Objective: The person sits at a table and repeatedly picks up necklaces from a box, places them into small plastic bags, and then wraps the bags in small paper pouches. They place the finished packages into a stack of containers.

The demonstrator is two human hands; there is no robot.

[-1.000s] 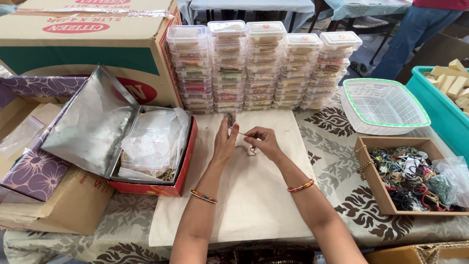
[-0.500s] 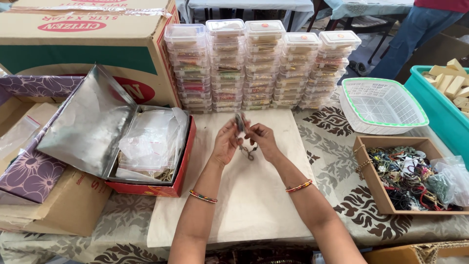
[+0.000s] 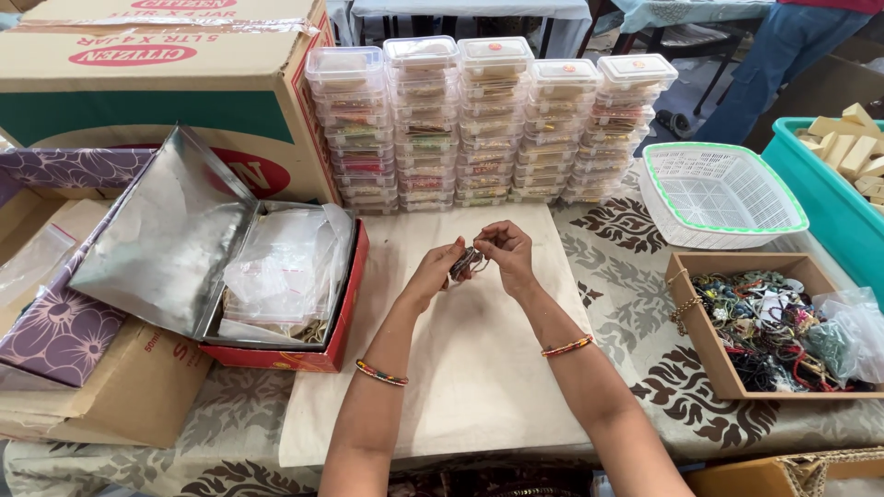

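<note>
Grip (image 3: 468, 262) — small, indistinct bracelet (image 3: 463, 264)

Above the middle of the cream cloth (image 3: 479, 368), we hold a small bracelet (image 3: 466, 263) of dark and reddish threads, looped and slightly bunched, pinched between our left hand (image 3: 435, 272) at its 9 o'clock and our right hand (image 3: 505, 250) at its 3 o'clock.
</note>
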